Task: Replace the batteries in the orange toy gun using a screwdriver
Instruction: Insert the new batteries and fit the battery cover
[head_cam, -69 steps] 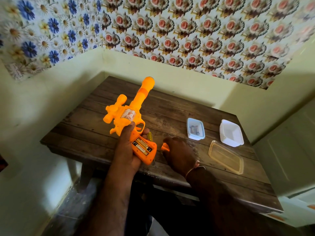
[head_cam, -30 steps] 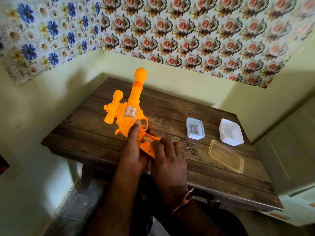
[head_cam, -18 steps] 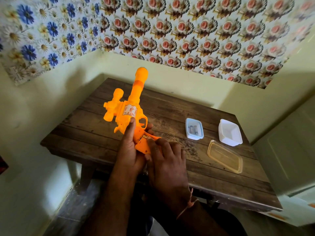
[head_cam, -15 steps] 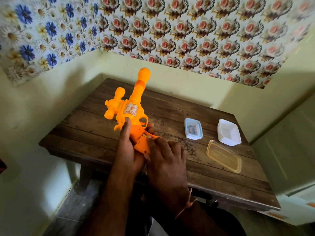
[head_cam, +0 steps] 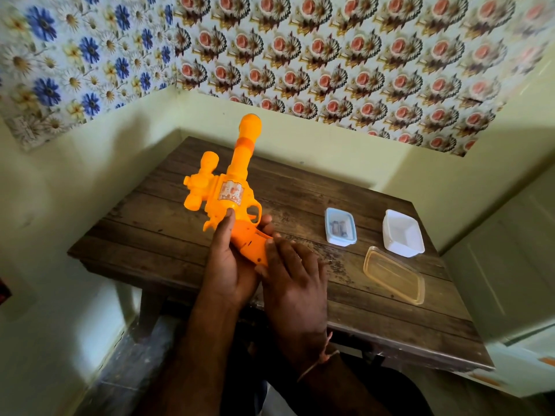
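The orange toy gun [head_cam: 231,190] is held above the wooden table [head_cam: 168,232], barrel pointing away toward the wall. My left hand [head_cam: 228,262] grips its handle from the left, thumb up along the body. My right hand [head_cam: 292,274] presses on the right side of the handle, where the orange battery cover [head_cam: 252,243] sits over the compartment. No batteries show in the handle now. The screwdriver is not visible; it may be hidden behind my hands.
A small clear box with a blue rim [head_cam: 340,226] holding batteries stands right of the gun. Beyond it sits a white tub [head_cam: 402,233], and a clear amber lid [head_cam: 394,274] lies nearer me. Walls close the table's far and left sides.
The open compartment with batteries showing is now covered. My right hand came from the table with the orange cover and pressed it onto the handle. The gun tilted slightly more upright.
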A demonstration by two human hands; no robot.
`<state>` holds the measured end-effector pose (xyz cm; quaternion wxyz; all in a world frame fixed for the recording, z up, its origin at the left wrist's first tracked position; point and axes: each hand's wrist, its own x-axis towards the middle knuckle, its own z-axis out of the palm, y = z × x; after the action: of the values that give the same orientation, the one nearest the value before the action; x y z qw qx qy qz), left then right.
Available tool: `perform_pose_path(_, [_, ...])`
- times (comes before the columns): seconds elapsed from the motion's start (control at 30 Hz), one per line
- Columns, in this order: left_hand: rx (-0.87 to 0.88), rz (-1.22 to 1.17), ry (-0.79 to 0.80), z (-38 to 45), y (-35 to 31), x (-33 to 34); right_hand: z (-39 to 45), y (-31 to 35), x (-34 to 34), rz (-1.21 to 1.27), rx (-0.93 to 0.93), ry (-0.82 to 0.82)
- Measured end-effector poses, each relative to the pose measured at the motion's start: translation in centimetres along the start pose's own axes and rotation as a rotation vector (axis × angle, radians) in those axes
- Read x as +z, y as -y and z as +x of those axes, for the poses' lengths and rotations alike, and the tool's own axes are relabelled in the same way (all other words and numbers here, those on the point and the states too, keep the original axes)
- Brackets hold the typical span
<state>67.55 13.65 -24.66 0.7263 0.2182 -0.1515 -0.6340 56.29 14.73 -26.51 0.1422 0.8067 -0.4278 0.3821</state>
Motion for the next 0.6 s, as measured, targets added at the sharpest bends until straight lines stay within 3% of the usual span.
perform_pose_path(0.2, [0.008,0.011,-0.031,0.1,0.1,-0.2,0.4,-0.5,-0.1,0.312,0.137,0.046])
perform_pose_path(0.37, [0.063,0.042,-0.057,0.1,0.1,-0.4,0.6,-0.5,-0.7,0.303,0.091,0.034])
perform_pose_path(0.6, [-0.057,-0.043,-0.042,-0.5,-0.3,0.1,0.3,1.1,-1.7,0.652,0.428,0.029])
